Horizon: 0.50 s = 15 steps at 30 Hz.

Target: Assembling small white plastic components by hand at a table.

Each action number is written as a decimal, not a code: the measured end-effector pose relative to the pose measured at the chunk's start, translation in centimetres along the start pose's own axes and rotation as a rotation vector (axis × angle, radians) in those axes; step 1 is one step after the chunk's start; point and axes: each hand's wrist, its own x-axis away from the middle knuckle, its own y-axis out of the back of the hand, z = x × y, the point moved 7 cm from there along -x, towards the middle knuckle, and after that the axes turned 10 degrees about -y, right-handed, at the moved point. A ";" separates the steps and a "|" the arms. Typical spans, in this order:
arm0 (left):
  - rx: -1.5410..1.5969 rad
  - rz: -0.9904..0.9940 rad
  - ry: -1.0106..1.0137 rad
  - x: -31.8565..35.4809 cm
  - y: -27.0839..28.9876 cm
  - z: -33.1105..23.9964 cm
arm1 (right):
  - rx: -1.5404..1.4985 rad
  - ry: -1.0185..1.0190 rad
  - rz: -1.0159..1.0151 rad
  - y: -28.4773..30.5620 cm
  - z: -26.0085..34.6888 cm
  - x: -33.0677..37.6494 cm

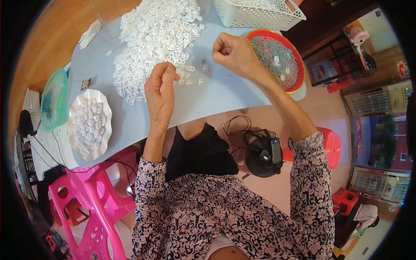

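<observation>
We are curling both hands, left hand (159, 93) and right hand (232, 53), fingers pinched together, beside the upper-centre heap of small white plastic rings (154, 37); they look light, stiff, best pinched edgewise.

One heap of white plastic rings (151, 39) at counter (216, 99) far edge; loose rings near it, perhaps six. One white dish (89, 123), one red bowl (277, 58), one white basket (255, 13), one green basket (54, 99). Two hands.
</observation>
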 end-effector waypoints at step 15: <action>-0.634 0.438 -0.628 -2.7 -5.0 -2.8 | -0.080 0.263 -0.198 -1.5 -1.3 5.5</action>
